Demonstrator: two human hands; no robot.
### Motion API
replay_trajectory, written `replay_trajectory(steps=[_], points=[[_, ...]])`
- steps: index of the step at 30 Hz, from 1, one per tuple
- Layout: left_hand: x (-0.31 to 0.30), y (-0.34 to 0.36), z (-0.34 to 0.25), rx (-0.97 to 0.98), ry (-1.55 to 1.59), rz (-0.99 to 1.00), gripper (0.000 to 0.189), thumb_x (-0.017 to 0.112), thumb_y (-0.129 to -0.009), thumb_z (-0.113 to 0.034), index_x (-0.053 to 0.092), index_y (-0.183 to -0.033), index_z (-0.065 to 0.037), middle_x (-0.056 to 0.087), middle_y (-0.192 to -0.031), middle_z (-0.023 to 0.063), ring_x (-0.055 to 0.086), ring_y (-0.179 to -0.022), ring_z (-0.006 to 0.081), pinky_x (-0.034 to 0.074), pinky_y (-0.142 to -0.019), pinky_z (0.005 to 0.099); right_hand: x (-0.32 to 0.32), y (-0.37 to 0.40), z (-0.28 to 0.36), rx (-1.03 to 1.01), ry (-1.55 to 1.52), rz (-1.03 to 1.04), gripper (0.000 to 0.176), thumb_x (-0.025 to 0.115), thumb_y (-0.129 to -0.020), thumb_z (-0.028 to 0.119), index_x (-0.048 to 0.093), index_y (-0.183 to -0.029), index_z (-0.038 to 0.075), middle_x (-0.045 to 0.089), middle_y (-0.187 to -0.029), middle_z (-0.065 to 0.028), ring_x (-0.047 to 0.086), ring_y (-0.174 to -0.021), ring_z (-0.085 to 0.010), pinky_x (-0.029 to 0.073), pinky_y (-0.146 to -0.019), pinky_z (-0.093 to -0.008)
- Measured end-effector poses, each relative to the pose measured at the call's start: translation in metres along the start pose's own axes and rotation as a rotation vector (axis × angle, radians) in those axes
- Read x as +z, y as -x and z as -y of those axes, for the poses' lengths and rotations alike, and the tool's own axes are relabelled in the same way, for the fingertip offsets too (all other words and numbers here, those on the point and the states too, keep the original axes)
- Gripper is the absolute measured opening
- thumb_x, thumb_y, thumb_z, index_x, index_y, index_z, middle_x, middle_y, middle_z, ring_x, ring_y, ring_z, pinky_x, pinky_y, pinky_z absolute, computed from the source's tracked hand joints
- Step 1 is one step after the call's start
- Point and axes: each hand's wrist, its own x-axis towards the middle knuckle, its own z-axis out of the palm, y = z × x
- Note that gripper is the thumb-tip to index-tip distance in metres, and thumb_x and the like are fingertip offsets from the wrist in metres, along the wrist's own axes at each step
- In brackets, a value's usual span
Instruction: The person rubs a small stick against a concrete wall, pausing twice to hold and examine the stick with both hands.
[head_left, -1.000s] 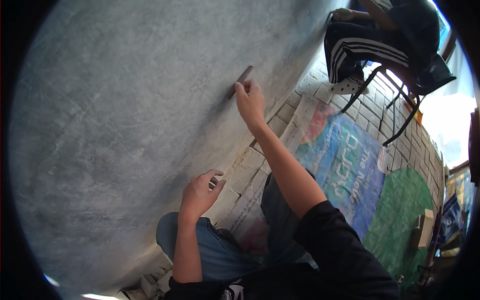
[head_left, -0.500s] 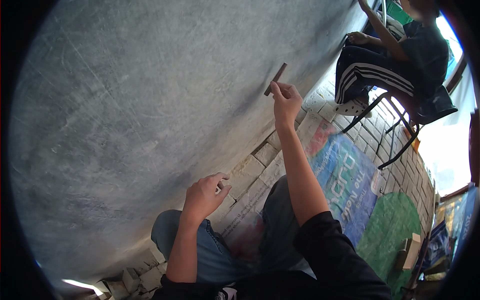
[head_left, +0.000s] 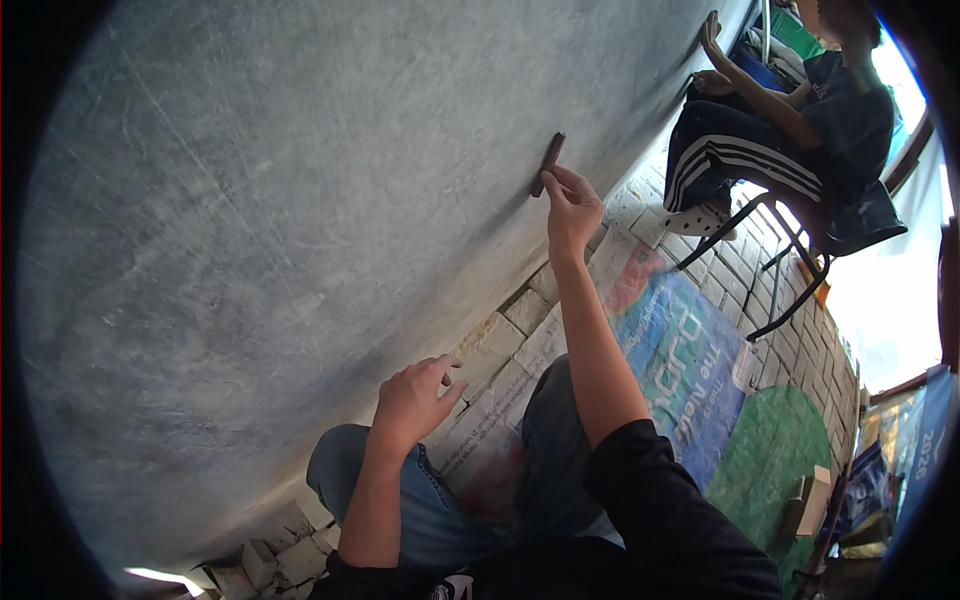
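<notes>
Now our right hand (head_left: 576, 212) pinches the dark bar (head_left: 549, 163) near its lower end, thumb and fingers together, at upper centre of the frame. Compared with half a second ago, the bar has turned a little more upright and its shadow sits closer; we take that as the bar lying nearer the grey wall (head_left: 280, 200), perhaps against it, though we cannot confirm contact. Our left hand (head_left: 412, 405), at lower centre, has its fingers loosely bent and parted, with nothing visible in them, just beside the wall's lower part.

Our knees come up below and between our forearms, so they bound low movement. The wall's base runs diagonally beside the pale blocks (head_left: 490, 345). Leftward, the wall gives both arms broad room. Right of us lies the printed sheet (head_left: 690, 370); at upper right, a seated person (head_left: 850, 130) also reaches towards the wall.
</notes>
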Motion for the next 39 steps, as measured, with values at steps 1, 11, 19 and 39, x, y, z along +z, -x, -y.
replay_trajectory(steps=[1,11,19,39], points=[[0.000,0.000,0.000,-0.002,0.003,0.002,0.030,0.059,-0.079,-0.028,0.059,-0.103,-0.011,0.064,-0.088,0.0095,0.064,-0.075,0.0246,0.049,-0.068,0.0339,0.001,0.000,-0.002,0.002,0.003,0.002,0.020,0.066,-0.075,0.013,0.066,-0.092,0.003,0.067,-0.083,-0.0097,0.065,-0.080,-0.0173,0.046,-0.074,-0.0255],[-0.003,0.002,-0.003,0.039,-0.028,0.013,0.031,0.059,-0.079,-0.028,0.058,-0.105,-0.011,0.064,-0.090,0.0100,0.062,-0.078,0.0264,0.048,-0.070,0.0345,0.000,0.006,0.008,0.009,0.077,0.037,0.015,0.066,-0.075,0.011,0.067,-0.088,0.003,0.068,-0.081,-0.0076,0.064,-0.076,-0.0126,0.045,-0.070,-0.0234],[-0.001,0.005,-0.003,0.110,-0.037,0.026,0.033,0.059,-0.079,-0.028,0.057,-0.105,-0.009,0.063,-0.091,0.0120,0.060,-0.082,0.0287,0.047,-0.073,0.0357,0.007,0.008,0.013,-0.138,0.104,0.028,0.014,0.064,-0.074,0.007,0.065,-0.085,-0.001,0.066,-0.075,-0.0081,0.063,-0.069,-0.0141,0.046,-0.067,-0.0240],[0.009,-0.007,0.024,0.023,0.055,0.144,0.039,0.063,-0.077,-0.032,0.057,-0.107,-0.007,0.065,-0.088,0.0130,0.063,-0.081,0.0265,0.048,-0.074,0.0351,0.003,-0.007,0.024,0.085,-0.241,0.075,0.018,0.064,-0.078,0.008,0.060,-0.092,-0.002,0.062,-0.080,-0.0043,0.056,-0.070,-0.0099,0.043,-0.064,-0.0219]])
